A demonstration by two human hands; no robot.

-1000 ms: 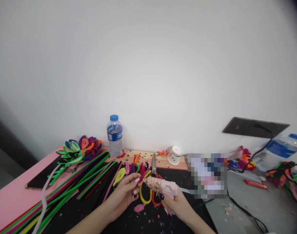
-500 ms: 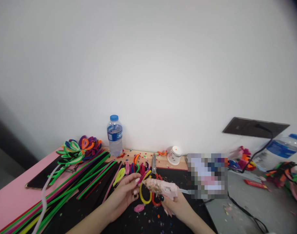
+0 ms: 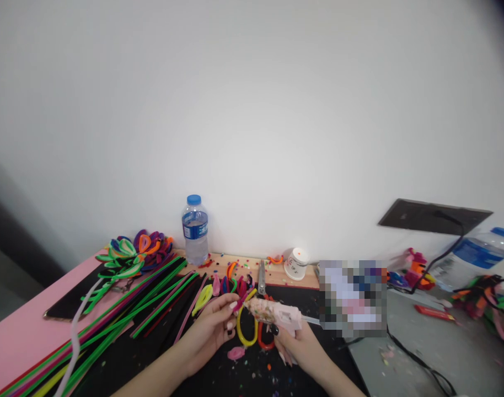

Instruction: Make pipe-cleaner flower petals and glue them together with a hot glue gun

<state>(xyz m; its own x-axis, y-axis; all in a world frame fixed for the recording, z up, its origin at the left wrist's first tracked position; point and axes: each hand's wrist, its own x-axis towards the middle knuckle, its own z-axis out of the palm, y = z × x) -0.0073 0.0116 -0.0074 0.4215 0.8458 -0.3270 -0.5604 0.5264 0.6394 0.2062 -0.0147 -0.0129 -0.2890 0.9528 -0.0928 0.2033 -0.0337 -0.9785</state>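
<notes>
My left hand (image 3: 208,333) pinches a small magenta pipe-cleaner piece (image 3: 240,302) between thumb and fingers. Wrapped around the handle of a pink hot glue gun (image 3: 277,314), my right hand (image 3: 297,347) is closed. The gun's nozzle points left at the magenta piece; whether they touch I cannot tell. A clear glue stick (image 3: 312,320) sticks out of its back. Beneath the gun lie scissors (image 3: 247,334) with yellow and red handles, partly covered. A pink pipe-cleaner petal (image 3: 236,353) rests on the black mat, and a yellow loop (image 3: 202,299) is beyond my left hand.
Long pipe cleaners (image 3: 123,325) spread across the left side, near a pipe-cleaner flower bunch (image 3: 132,251) and a phone (image 3: 72,298). At the wall stand a water bottle (image 3: 195,231) and a paper cup (image 3: 296,264). A black cable (image 3: 417,358) crosses the grey surface at right.
My right hand has shifted the glue gun slightly to the right, so its nozzle sits a little farther from my left fingers. My left hand stays nearly still with the magenta piece.
</notes>
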